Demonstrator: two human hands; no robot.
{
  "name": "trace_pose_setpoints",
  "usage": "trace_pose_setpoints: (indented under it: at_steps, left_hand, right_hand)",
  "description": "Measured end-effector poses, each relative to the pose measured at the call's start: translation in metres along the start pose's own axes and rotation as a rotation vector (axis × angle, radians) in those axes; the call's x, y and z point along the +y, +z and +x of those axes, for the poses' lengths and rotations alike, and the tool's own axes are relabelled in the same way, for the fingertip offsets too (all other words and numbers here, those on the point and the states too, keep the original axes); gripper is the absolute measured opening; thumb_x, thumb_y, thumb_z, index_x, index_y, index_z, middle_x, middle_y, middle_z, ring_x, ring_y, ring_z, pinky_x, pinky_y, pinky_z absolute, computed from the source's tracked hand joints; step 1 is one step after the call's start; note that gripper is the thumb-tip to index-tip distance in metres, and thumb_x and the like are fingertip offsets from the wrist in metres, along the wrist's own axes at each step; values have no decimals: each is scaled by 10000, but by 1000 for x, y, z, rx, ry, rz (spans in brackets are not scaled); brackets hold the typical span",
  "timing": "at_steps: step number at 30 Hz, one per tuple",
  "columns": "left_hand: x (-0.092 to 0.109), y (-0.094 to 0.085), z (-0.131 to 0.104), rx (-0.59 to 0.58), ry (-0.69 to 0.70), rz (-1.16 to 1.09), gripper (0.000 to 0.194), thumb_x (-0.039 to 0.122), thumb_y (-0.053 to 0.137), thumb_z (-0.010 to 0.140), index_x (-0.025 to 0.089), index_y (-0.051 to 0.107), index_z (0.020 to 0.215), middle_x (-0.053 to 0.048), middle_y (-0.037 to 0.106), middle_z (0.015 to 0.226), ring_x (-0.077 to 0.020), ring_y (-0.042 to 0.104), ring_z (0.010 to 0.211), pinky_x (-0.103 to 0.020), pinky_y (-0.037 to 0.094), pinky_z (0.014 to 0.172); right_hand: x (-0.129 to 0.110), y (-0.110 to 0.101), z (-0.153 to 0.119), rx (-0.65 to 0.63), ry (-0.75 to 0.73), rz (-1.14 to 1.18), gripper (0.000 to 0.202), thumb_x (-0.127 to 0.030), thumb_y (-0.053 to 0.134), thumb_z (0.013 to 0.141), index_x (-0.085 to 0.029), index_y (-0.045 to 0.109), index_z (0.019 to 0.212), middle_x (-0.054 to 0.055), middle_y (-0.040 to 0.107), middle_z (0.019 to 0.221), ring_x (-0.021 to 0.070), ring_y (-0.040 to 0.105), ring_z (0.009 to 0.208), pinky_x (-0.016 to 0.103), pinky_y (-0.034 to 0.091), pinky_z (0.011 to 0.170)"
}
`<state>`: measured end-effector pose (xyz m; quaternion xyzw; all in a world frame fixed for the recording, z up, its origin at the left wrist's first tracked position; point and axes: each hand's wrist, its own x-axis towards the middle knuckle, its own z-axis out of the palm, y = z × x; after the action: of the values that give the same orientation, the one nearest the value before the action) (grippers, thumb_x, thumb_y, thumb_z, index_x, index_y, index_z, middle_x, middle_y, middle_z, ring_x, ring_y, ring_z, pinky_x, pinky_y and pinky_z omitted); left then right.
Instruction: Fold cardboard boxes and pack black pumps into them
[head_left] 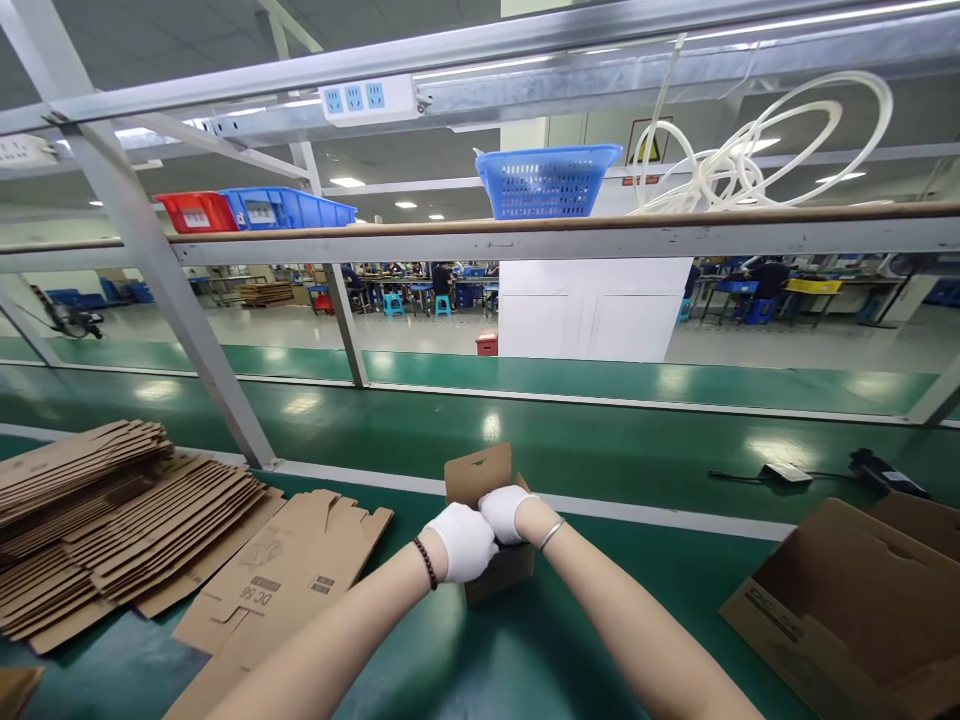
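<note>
Carton at the hands: a small brown carton (499, 582) stands on the green work surface (600, 620), front and centre, its back flap (480, 472) raised; its inside and most of its top edge are hidden by the gloves.
Left hand: white-gloved left hand (460, 543), fingers curled against the carton's near top edge – fingertips out of sight, so I cannot tell whether it grasps or only presses.
Right hand: white-gloved right hand (507, 513), bent over the carton's opening beside the left; its grip cannot be told either.
Flat cardboard: a printed flat blank (281, 575) lies left of the hands, partly covered by the left forearm; beyond it a stack of blanks (142, 520) is cut off by the picture's left edge.
Bottom left corner: only a scrap of a brown piece (16, 688) shows, too little to identify.
Right side: an open box (772, 622) runs out of view, its lettering blurred; behind it, a black device (889, 474) with a cable is partly covered.
Shelf: the shelf (420, 243) and a slanting post (176, 300) cross the view; a blue basket (551, 182) and white tubing (757, 165) sit up there.
Background: seated people (442, 278) – small, partly blocked by a white cabinet (592, 310).
</note>
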<state>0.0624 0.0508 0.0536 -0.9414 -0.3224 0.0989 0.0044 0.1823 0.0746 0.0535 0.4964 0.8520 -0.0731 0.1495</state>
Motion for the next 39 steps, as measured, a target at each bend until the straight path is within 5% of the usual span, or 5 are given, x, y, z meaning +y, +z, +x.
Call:
trace_pose_setpoints:
  at_steps: [10, 15, 21, 27, 39]
  left_hand:
    - [15, 17, 3, -72, -17, 165, 343, 192, 820, 494, 142, 757, 827, -189, 742, 842, -397, 683, 814, -507, 493, 747]
    - [-56, 29, -24, 338, 0, -95, 274, 439, 652, 770, 268, 734, 969, -69, 745, 993, -272, 643, 1028, -425, 400, 1018]
    - [-189, 61, -98, 488, -1127, -292, 921, 674, 651, 597, 54, 557, 1272, -326, 479, 1363, -546, 381, 1280, -673, 277, 991]
    - [-220, 103, -133, 364, -1306, -401, 860, 704, 488, 695, 135, 464, 1341, -221, 551, 1340, -420, 520, 1211, -514, 399, 926]
    - [-122, -48, -80, 896, -1038, -450, 803, 613, 592, 718, 87, 461, 1311, -268, 556, 1319, -443, 518, 1224, -532, 411, 978]
  right_hand:
    - [-24, 6, -51, 164, 116, 4, 342, -269, 412, 927, -184, 740, 972, 121, 751, 990, 288, 711, 907, 355, 527, 733]
    - [-21, 55, -63, 356, 207, 211, 220, -370, 611, 806, -257, 683, 981, 46, 750, 941, 275, 708, 857, 320, 513, 693]
    - [37, 82, 8, 654, 343, 295, 275, -198, 527, 855, -244, 661, 1091, 83, 711, 1078, 249, 658, 1013, 346, 502, 848]
    - [86, 57, 70, 729, 463, 370, 613, 16, 381, 792, -128, 522, 1371, 137, 453, 1483, 229, 356, 1411, 360, 382, 1098]
    - [-42, 43, 35, 991, -135, 1554, 976, -511, 606, 838, -224, 21, 1564, 154, 381, 1524, 276, 516, 1290, 450, 406, 1079]
